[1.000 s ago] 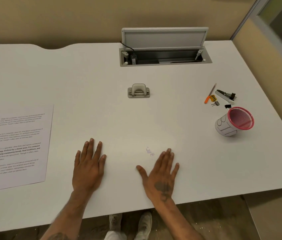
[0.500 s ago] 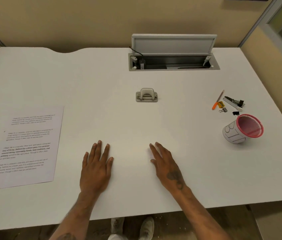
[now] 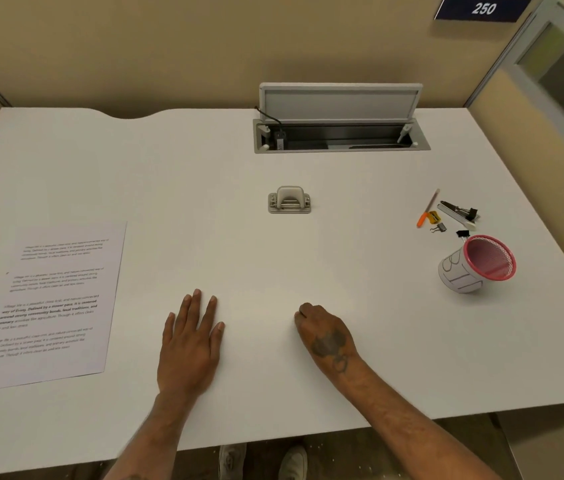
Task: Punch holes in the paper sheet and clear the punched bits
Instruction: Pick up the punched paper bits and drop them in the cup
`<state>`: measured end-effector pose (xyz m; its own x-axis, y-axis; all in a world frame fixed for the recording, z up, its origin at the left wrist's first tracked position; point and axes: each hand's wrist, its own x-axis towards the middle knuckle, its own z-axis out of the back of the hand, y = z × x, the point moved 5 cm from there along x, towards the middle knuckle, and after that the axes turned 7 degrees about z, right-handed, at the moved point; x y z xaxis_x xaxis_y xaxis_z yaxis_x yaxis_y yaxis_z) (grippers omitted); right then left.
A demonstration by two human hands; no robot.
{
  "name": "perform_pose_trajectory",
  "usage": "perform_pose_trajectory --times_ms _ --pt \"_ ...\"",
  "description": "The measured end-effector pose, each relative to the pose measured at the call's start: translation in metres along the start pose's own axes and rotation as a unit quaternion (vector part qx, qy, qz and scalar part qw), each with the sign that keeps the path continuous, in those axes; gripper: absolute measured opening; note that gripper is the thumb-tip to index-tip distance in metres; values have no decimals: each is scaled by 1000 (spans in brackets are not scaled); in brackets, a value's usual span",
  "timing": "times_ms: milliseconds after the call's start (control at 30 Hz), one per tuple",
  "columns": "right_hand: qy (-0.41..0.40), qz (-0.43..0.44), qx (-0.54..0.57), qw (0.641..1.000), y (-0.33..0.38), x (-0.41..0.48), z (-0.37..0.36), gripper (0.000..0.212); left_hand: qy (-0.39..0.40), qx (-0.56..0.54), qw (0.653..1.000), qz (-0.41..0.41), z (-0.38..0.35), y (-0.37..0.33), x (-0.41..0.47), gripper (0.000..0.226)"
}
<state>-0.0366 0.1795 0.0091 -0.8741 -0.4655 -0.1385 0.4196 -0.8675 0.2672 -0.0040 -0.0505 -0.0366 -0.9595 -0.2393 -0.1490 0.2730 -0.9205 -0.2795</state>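
Left hand (image 3: 190, 344) flat, right hand (image 3: 325, 332) curled.

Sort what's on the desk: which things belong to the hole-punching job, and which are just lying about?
Job: paper sheet, hole punch, left hand, right hand.

Lying about: tipped pink mesh cup, orange pen, stapler, binder clips, open cable tray.

A printed paper sheet (image 3: 48, 303) lies flat at the white desk's (image 3: 169, 188) left edge, well apart from the small grey hole punch (image 3: 289, 200) sitting mid-desk
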Motion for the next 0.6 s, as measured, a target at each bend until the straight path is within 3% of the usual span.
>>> perform_pose_trajectory --times_ms 67,167,267,367,400,467,500,600 --pt "59 -19 -61 996 -2 14 4 34 2 2 1000 1 -1 0 0 62" --pt "-32 13 -73 997 4 17 21 51 4 3 1000 -1 -2 1 1 61" --pt "-60 31 -132 989 3 15 17 34 5 4 1000 -1 -3 2 1 61" --pt "-111 64 -195 972 -1 12 12 40 2 1 1000 -1 -4 3 1 60" --pt "-89 63 -191 976 -2 13 10 40 2 3 1000 -1 -5 3 1 60" --pt "-47 57 -139 987 -4 19 11 34 1 6 1000 -1 -6 3 2 60" --pt "-67 60 -109 990 -6 20 11 30 -1 6 1000 0 -6 3 2 61" --pt "-40 -52 88 994 -31 25 -1 14 -4 5 1000 5 -5 4 2 61"
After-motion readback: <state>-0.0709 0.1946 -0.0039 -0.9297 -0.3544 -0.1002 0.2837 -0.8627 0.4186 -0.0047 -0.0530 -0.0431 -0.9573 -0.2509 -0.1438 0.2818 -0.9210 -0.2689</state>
